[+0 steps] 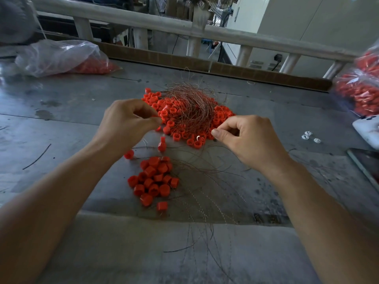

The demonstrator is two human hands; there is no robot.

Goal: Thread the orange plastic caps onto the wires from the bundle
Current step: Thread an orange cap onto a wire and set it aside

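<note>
Your left hand (131,119) has its fingers curled, and thumb and forefinger pinch an orange cap (157,116) (only its edge shows). One more cap (162,143) hangs just below this hand. Your right hand (246,136) is also curled, with the thumb pressed against the forefinger at the near edge of the wire bundle (190,105); I cannot tell if a wire is between them. The bundle lies on the heap of loose caps (220,117) in the middle of the grey table (61,124). A smaller heap of caps (153,179) lies nearer to you, with thin wires (205,181) spreading to its right.
</note>
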